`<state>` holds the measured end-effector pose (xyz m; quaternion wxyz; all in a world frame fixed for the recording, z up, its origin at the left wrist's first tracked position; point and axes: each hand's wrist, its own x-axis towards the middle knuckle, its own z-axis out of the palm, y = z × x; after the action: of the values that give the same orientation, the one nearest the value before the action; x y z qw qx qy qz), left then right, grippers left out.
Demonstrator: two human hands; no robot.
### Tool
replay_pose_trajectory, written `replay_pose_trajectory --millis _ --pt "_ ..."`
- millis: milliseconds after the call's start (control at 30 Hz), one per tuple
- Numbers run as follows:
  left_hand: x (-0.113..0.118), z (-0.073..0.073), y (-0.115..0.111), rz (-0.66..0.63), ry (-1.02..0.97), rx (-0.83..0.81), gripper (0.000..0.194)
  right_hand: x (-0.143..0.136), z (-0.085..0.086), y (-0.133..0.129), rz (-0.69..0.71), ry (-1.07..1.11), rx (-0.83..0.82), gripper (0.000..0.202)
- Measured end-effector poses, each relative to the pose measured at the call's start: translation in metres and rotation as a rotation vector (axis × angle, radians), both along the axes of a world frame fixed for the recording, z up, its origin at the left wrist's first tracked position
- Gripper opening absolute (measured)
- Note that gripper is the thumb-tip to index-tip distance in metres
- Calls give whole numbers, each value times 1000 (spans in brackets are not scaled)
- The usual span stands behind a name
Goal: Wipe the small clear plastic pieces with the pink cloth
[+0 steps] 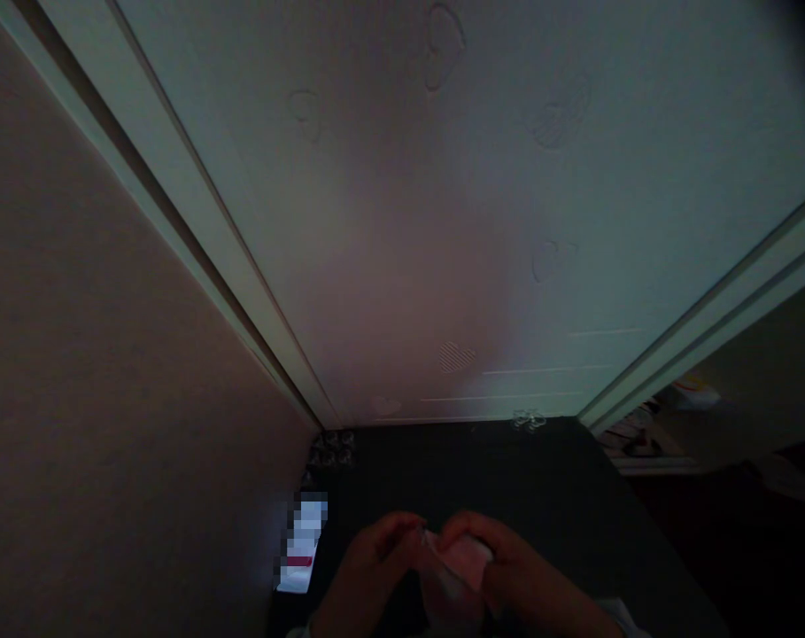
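Both of my hands meet at the bottom centre of the dim head view, around a pale pinkish piece that looks like thin cloth or a soft bag [452, 585]. My left hand [382, 554] is closed on its upper left edge, thumb and fingers pinched together. Curled over the upper right part is my right hand [501, 554], its fingers wrapped round the piece. The lower end of the piece hangs between the wrists and runs toward the frame's bottom edge. Its exact shape is hard to make out in the low light.
A dark tabletop [442, 470] lies beneath the hands. On its left rests a lit phone [302, 545], with several small clear objects [332, 449] behind it. Another clear item [528, 420] sits by the white heart-patterned panel [408, 266]. A brown wall [110, 399] bounds the left.
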<state>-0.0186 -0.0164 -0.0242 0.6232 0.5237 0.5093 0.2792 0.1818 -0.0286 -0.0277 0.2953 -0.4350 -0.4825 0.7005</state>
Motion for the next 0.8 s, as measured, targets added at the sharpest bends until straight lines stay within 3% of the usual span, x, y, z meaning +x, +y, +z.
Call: replay_pose_trajectory --millis 133,300,800 --pt "2 4 1 -1 38 44 28 -1 0 1 35 -29 21 48" --pt "-4 -1 0 -49 -21 7 31 0 0 3 53 3 43 47" --pt "-14 -8 -4 -32 -95 57 36 0 -1 2 41 96 -67 47"
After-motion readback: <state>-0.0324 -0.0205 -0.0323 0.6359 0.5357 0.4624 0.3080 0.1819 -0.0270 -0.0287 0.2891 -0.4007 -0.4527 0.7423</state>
